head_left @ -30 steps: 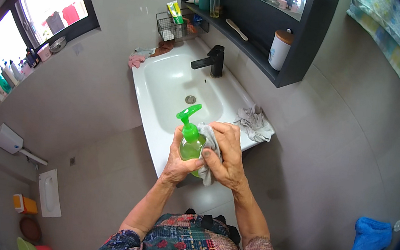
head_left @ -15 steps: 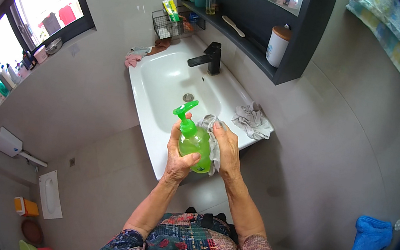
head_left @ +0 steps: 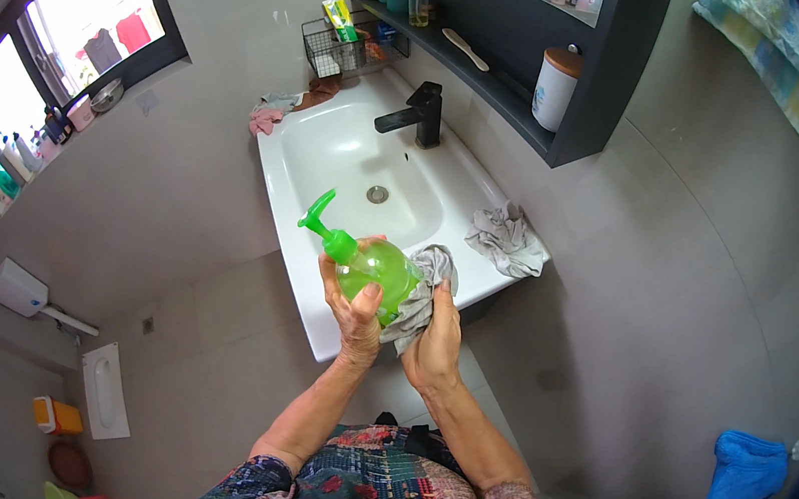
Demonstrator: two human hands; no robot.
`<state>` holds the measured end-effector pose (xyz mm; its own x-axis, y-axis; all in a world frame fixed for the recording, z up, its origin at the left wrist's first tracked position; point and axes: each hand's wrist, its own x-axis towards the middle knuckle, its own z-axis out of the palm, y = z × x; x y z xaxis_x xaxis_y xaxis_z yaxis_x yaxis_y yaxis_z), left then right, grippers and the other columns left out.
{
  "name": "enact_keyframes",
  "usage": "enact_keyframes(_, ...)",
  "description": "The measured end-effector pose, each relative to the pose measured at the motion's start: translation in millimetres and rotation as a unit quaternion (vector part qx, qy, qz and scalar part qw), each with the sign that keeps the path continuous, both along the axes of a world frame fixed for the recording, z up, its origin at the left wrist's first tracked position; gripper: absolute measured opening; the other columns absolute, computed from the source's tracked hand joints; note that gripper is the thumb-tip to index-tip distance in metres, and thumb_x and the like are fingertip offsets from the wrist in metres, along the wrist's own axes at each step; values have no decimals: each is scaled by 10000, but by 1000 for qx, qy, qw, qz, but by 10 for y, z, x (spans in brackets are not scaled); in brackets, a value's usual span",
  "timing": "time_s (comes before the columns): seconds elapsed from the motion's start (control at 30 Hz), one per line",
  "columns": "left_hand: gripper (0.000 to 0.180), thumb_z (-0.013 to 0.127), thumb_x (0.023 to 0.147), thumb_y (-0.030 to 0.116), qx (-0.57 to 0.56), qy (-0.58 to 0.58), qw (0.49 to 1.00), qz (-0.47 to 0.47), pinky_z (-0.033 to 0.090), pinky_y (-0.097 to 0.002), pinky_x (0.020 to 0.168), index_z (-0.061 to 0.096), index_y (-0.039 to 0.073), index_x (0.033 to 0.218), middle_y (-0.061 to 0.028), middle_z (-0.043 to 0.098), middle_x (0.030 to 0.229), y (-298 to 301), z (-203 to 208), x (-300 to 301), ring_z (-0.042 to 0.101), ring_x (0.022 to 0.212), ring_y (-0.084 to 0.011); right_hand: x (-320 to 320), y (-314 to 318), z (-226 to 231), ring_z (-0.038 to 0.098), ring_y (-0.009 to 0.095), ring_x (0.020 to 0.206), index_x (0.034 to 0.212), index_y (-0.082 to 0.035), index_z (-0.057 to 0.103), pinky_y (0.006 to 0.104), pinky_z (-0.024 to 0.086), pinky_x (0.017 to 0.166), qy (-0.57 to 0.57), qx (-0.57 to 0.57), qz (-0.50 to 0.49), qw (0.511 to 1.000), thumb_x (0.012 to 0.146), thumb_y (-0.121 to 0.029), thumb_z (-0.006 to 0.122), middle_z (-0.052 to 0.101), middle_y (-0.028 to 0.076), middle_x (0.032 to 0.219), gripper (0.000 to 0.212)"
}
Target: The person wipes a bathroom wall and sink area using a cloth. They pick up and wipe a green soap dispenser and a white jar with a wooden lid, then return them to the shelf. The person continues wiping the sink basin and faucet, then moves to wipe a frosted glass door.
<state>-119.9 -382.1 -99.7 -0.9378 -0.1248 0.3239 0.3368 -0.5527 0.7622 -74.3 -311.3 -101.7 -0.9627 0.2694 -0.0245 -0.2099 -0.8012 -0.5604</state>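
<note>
A clear pump bottle of green liquid (head_left: 378, 272) with a green pump head is tilted to the left above the near edge of the white sink (head_left: 277, 183). My left hand (head_left: 353, 316) is closed around its side, thumb in front. With my right hand (head_left: 438, 340) I grip a grey cloth (head_left: 427, 288) and press it against the bottle's base. Part of the cloth hides the bottle's lower end. Another crumpled grey cloth (head_left: 507, 238) lies on the sink's right corner, apart from my hands.
A black faucet (head_left: 421, 116) stands at the sink's back edge. Above it runs a dark shelf (head_left: 502, 86) with a white lidded canister (head_left: 555, 90) and a brush (head_left: 465, 50). A wire basket (head_left: 330, 51) hangs at the back left. Pink and brown cloths (head_left: 265, 119) lie on the left corner.
The bottle has tipped from nearly upright to leaning left. My right hand with the cloth has moved lower, from the bottle's side to its base.
</note>
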Motion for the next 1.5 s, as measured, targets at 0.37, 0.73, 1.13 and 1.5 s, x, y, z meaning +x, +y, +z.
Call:
enact_keyframes(0.37,576,632,762,405,90,-24,993,-67,482,-390,893,468,84,1211,-109,526,1184,-167,42,-203,538,1058,-245,339,31,-69,602,133,719,1295,9,419,231,488,590,18,410,-14,912,974,-197,457,626,80,922,384)
enact_keyframes(0.73,580,729,760,326,-5,36,999,4,476,-328,862,477,50,1203,-55,532,1083,-191,68,-45,538,981,-159,-105,-116,120,533,161,1030,1266,21,451,319,427,907,48,71,58,995,966,-155,429,553,113,1167,348)
enact_keyframes(1.13,606,736,711,211,47,-5,998,46,456,-323,839,420,93,1214,-58,546,1050,-386,36,-190,534,925,-161,349,-15,82,545,123,804,1123,9,552,259,456,698,55,428,36,901,875,-83,570,552,47,911,266)
enact_keyframes(1.5,718,733,674,266,35,9,994,-104,396,-430,1018,399,73,1280,-150,454,1270,-335,63,47,470,1183,-292,-26,72,174,432,268,1075,1142,34,568,352,339,961,74,509,-118,850,925,-227,521,504,134,1126,343)
